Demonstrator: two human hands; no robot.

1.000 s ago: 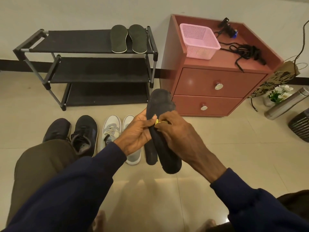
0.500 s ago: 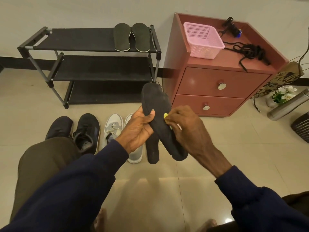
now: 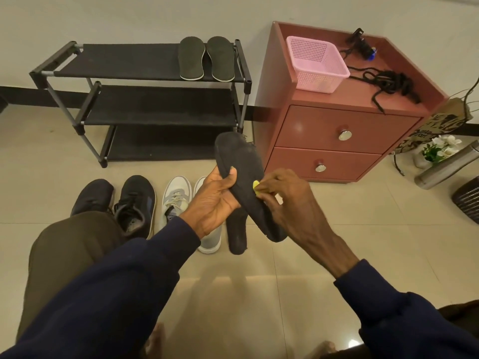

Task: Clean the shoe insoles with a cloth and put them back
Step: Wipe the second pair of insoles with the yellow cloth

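My left hand [image 3: 215, 200] grips a black insole [image 3: 242, 172] held up at mid-frame, toe end pointing away, thumb across its upper face. My right hand [image 3: 282, 200] pinches a small yellow cloth [image 3: 256, 187] against the insole's right edge; most of the cloth is hidden under the fingers. A second black insole [image 3: 236, 235] lies on the floor just below. Two dark insoles [image 3: 206, 58] lie side by side on the top shelf of the black shoe rack [image 3: 145, 104]. A black pair of shoes [image 3: 134, 203] and a grey-white pair [image 3: 176, 200] stand on the floor.
A red two-drawer cabinet [image 3: 337, 136] stands right of the rack, with a pink basket [image 3: 316, 64] and black cords [image 3: 388, 82] on top. A steel bottle [image 3: 445, 165], a small flower pot [image 3: 438, 149] and a dark bin [image 3: 466, 199] sit at far right. My knee [image 3: 70, 244] fills the lower left.
The held insole has tilted, its toe swinging left and its heel right. My right hand with the yellow cloth has slid along the insole's right edge.
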